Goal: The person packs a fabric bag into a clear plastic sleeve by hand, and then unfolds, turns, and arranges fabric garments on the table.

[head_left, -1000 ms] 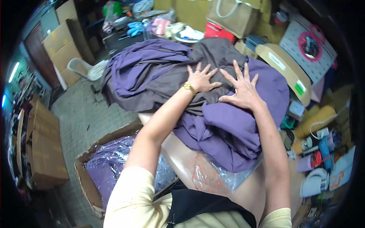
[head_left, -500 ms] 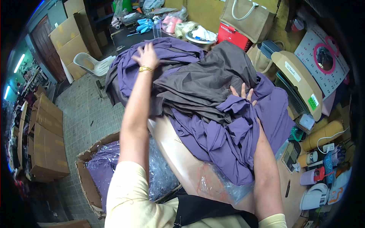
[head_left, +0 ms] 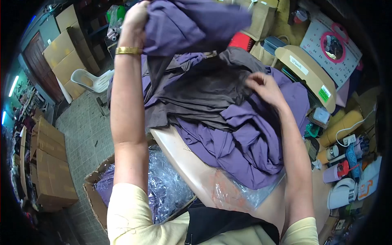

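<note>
A large heap of purple and dark grey fabric (head_left: 245,151) lies over the table (head_left: 175,151). My left hand (head_left: 136,20) is raised at the top, closed on a fold of the purple fabric (head_left: 183,28), which hangs in the air and blurs at its right end. Over the heap's right part is my right hand (head_left: 263,87), its fingers bent together at the dark grey fabric (head_left: 208,81); whether they pinch it is too blurred to tell. Beside the heap's lower edge lies a clear plastic bag (head_left: 232,190).
An open carton (head_left: 92,204) with plastic-wrapped purple items stands below the table's left edge. A white chair (head_left: 96,81) is farther left. Along the right are a cardboard holder (head_left: 304,69), a calendar (head_left: 332,49), a pink-lidded cup (head_left: 332,173) and a power strip (head_left: 349,140).
My left hand has gone from flat on the heap to raised, lifting purple fabric up. My right hand has come up off the cloth, its spread fingers now bent.
</note>
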Motion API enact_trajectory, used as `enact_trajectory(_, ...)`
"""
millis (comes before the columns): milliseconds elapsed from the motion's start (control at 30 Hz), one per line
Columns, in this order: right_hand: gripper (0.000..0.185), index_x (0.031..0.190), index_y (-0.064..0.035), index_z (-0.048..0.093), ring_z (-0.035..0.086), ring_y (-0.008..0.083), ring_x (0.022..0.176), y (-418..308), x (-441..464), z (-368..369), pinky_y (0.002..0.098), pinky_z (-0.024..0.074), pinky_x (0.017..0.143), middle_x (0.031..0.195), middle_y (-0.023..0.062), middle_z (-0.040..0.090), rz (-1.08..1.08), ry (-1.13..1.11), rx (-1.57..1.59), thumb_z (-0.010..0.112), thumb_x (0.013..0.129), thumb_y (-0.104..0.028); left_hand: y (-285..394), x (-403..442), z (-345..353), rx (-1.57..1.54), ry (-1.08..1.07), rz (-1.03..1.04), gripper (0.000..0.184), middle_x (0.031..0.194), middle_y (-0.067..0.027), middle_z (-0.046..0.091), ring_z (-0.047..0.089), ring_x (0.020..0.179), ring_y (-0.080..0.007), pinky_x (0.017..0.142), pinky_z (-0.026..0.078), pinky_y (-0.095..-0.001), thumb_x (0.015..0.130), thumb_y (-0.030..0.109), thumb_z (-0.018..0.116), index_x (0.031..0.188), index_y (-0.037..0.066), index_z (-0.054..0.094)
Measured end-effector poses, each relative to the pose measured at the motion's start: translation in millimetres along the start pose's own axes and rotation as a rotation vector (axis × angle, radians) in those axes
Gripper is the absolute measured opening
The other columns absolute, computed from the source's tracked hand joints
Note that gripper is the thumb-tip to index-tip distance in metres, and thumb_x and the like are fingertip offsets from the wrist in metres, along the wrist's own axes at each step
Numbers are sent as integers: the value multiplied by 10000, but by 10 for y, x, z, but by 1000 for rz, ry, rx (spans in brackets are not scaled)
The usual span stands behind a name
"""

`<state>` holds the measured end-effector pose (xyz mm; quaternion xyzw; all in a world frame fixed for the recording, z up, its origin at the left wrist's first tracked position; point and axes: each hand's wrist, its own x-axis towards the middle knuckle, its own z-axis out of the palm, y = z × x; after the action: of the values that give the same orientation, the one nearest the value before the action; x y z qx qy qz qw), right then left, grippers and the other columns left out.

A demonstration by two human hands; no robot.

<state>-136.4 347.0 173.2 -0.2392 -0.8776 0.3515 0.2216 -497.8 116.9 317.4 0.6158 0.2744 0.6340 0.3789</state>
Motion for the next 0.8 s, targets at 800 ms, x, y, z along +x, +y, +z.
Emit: enact_trajectory(800, 431, 1204, 47, 561, 652, 276, 957, -2711, 243, -824, 432, 519, 897, 1165, 184, 636, -12, 282, 656, 525, 961, -307, -458, -756, 2198, 16, 544, 170, 530, 1494, -79, 387, 381, 1363, -218, 1123, 311, -355, 1006, 284, 458, 1461, 41, 333)
